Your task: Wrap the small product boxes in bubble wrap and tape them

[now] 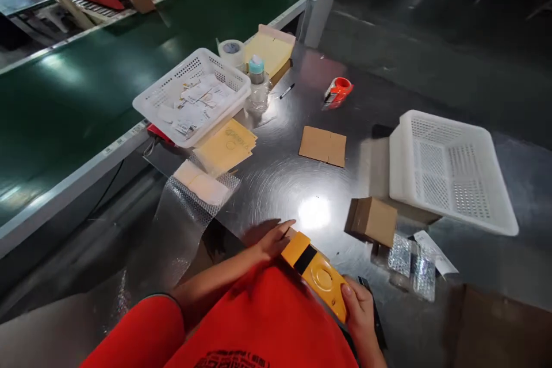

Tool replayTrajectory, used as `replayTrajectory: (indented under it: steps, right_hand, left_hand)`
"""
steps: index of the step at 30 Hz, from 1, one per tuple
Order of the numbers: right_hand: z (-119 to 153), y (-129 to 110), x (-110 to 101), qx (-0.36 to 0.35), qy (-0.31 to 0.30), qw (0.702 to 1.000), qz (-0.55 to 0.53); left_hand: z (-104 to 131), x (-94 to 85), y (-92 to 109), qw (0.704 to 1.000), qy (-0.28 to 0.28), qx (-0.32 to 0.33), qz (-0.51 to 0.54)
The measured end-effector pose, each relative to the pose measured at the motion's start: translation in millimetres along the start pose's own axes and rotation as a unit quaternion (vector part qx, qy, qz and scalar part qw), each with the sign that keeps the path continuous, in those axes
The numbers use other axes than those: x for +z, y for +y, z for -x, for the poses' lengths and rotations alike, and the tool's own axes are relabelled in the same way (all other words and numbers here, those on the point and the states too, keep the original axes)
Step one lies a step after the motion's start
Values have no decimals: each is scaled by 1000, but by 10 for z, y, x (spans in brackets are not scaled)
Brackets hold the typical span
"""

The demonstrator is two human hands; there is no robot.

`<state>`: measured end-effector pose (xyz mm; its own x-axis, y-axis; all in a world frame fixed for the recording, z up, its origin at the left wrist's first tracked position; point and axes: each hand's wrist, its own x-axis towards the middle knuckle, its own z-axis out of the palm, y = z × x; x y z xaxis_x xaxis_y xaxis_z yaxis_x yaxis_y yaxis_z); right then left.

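Observation:
A yellow device (322, 277) with a black band and a round raised ring is held close to the red shirt, slanting down to the right. My right hand (359, 305) grips its lower right end, thumb on top. At the upper left end, my left hand (276, 240) is closed around the edge, its fingers partly hidden behind the device. A small cardboard box (379, 221) stands to the right, beside bubble-wrapped items (411, 264) and a white paper slip (437, 253). Beyond my hands lies a flat piece of cardboard (322, 145).
At the right stands a white basket (403, 167); another white basket (194, 141) holds papers at the left. Bubble wrap (176, 230), yellow envelopes (228, 146), a red tape dispenser (340, 89) and a jar (257, 89) also lie around the metal table (267, 184).

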<state>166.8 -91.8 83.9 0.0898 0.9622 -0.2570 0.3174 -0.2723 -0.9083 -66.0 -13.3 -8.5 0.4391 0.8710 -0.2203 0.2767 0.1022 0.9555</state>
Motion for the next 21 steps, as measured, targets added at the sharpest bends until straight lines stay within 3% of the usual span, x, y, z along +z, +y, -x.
replayTrajectory:
  steps: [2,6,10,13,17,21]
  right_hand:
    - [0,-5,2,7,10,1000,9]
    - [-28,-65,-4,12,10,999,44]
    - [-46,-155,10,16,9,998,61]
    - [-30,-187,19,19,3,998,68]
    - [-2,-192,26,36,1,997,65]
    - [-36,-262,30,49,-23,995,78]
  left_hand:
    - [-16,-163,46,1000,7,8,-6]
    - [40,-433,307,989,123,-80,20]
    - [145,-409,714,950,46,-188,245]
    - [166,-329,891,925,50,-216,307]
    - [118,-280,857,918,74,-236,309]
    - [69,-248,742,953,115,-223,168]
